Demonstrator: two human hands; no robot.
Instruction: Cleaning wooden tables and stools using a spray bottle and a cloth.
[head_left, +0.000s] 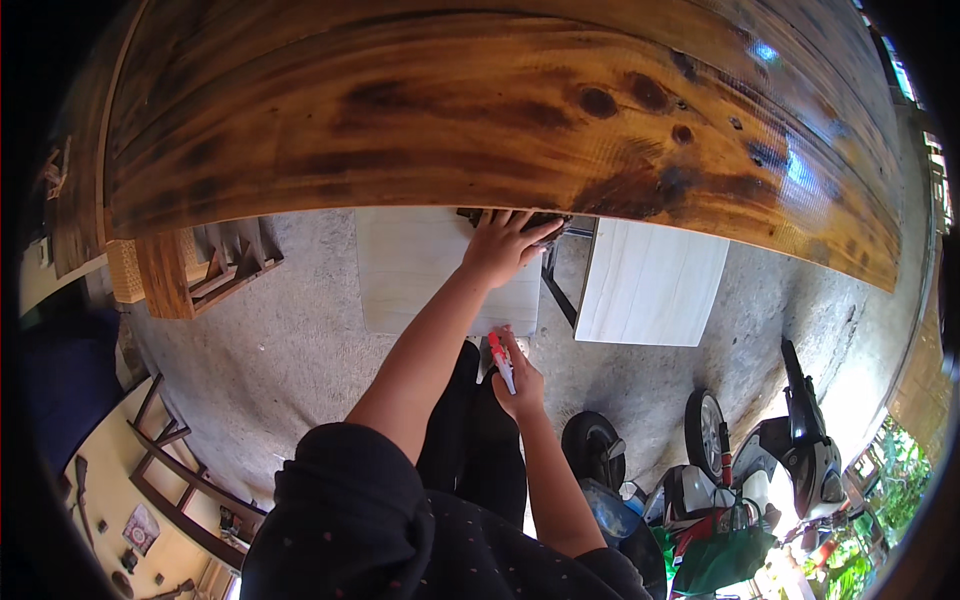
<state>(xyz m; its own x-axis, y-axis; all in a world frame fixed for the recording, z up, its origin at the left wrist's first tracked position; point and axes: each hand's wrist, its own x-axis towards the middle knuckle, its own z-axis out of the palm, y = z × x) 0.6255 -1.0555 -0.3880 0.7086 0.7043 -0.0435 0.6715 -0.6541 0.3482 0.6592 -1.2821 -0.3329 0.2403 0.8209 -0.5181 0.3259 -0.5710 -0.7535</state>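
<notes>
My left hand (498, 252) reaches forward to the near edge of the wooden table (460, 120). Its fingers are spread over a dark object (545, 222), mostly hidden by the hand and the table edge. Closer to my body, my right hand (522, 388) is closed around a small red-and-white item (502, 362) with a narrow white end; its exact kind is unclear. A pale, faintly striped board (420, 285) lies beneath my left hand and partly under the table.
A second pale board (655, 285) stands to the right, beside a black metal bar (562, 300). Motorcycles (740, 470) are parked at the lower right. A wooden frame (235, 275) stands at the left, with a dark railing (185, 500) lower down.
</notes>
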